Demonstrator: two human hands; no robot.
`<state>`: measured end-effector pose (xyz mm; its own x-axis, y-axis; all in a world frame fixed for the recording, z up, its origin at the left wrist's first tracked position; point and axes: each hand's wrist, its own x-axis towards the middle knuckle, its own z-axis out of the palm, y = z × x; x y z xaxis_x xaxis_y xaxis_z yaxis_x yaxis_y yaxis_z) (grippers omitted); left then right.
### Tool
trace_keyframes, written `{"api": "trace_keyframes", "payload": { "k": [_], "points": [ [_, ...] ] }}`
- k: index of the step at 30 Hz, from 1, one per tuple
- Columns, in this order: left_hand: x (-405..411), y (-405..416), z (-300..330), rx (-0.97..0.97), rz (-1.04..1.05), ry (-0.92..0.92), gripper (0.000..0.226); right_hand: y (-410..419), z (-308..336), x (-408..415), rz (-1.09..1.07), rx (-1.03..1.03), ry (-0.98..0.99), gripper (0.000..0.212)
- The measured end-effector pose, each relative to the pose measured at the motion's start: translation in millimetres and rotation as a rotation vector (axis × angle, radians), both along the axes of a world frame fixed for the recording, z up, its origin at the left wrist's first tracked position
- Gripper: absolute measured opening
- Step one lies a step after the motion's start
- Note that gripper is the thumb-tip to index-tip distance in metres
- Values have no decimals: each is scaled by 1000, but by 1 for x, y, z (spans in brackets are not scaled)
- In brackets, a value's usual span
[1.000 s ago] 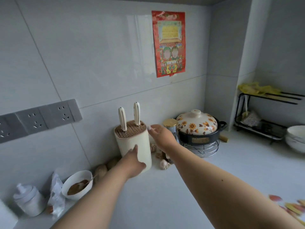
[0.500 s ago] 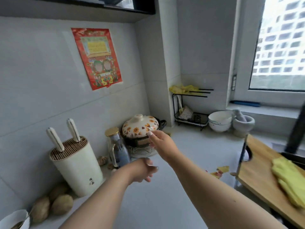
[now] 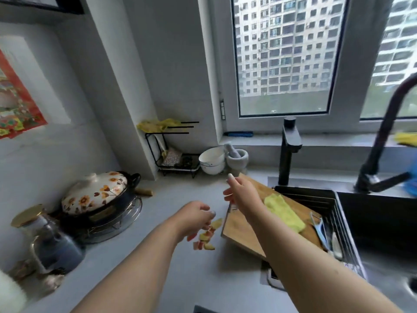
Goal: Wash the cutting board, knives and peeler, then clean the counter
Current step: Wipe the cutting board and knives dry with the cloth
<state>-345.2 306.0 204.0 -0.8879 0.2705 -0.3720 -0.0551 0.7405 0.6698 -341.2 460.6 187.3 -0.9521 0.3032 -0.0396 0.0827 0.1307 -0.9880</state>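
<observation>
A wooden cutting board (image 3: 242,231) lies on the counter's right part, its far end over the sink rack. A yellow-green cloth (image 3: 284,212) lies on the board. A peeler (image 3: 319,229) rests at the board's right edge by the rack. Several red and yellow peel scraps (image 3: 206,239) lie on the grey counter (image 3: 171,279) left of the board. My left hand (image 3: 194,216) hovers over the scraps, fingers loosely curled, holding nothing. My right hand (image 3: 240,192) hangs above the board's left end, fingers relaxed and empty.
A flowered clay pot (image 3: 94,193) on a wire trivet stands at the left, with an oil bottle (image 3: 54,242) in front. A black rack (image 3: 173,152), white bowls (image 3: 212,160) and a mortar (image 3: 237,157) stand at the back. Two black taps (image 3: 288,150) rise behind the dark sink (image 3: 383,220).
My view has swung right from the knife block to the sink and board. Both hands left the knife block and now hang empty over the scraps and board.
</observation>
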Motion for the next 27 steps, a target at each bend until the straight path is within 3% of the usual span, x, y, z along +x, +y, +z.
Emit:
{"api": "trace_keyframes", "payload": {
  "k": [4, 10, 16, 21, 23, 27],
  "points": [
    [-5, 55, -16, -49, -52, 52, 27, 71, -30, 1, -189, -41, -102, 39],
    [-10, 125, -44, -131, -52, 78, 20, 155, -67, 23, -378, -181, -224, 41],
    [-5, 181, -83, -311, 32, 124, 18, 205, -94, 33, -418, -211, -301, 43],
    [-1, 212, -102, -421, 115, 169, 40, 229, -100, 37, -396, -215, -304, 41],
    [1, 222, -104, -466, 125, 166, 34, 235, -103, 37, -386, -222, -305, 42],
    [-2, 240, -100, -293, 176, 104, 21, 241, -105, 39, -363, -263, -325, 43]
  ]
}}
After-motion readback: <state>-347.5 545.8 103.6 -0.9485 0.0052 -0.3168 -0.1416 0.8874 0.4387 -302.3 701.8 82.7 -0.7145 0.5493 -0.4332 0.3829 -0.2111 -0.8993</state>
